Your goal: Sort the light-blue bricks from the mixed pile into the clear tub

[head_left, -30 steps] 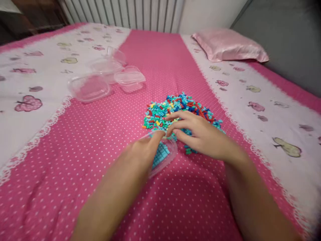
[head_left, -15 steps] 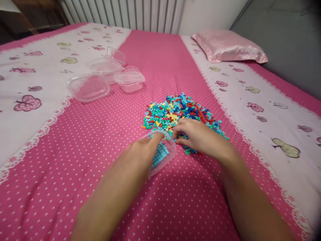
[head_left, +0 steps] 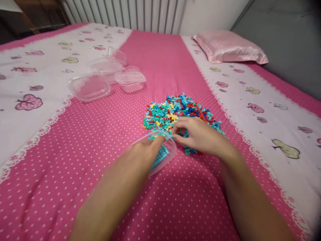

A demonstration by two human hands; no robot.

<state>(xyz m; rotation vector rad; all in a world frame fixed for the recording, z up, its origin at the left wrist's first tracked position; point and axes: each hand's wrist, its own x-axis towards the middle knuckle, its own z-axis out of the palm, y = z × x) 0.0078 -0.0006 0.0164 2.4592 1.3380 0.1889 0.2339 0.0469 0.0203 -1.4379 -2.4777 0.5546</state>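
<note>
A clear plastic container with rows of light-blue bricks laid neatly inside is tilted on the bed in front of me. My left hand grips this container from the left, its thumb over the far rim and the other fingers mostly hidden. Just right of the rim, my right hand has thumb and index finger brought together in a pinch; whatever sits between the tips is too small to make out. Behind and under that hand spreads a pile of small toy bricks in blue, green, red and yellow.
Several clear plastic containers stand grouped at the back left. A pink satin pillow lies at the back right. Beneath everything is a pink dotted bedspread with pale patterned bands. A slatted white headboard borders the far side.
My right hand has lifted slightly from the pile, and its thumb and index finger have moved toward the container's rim. My left hand and the container stay nearly in place.
</note>
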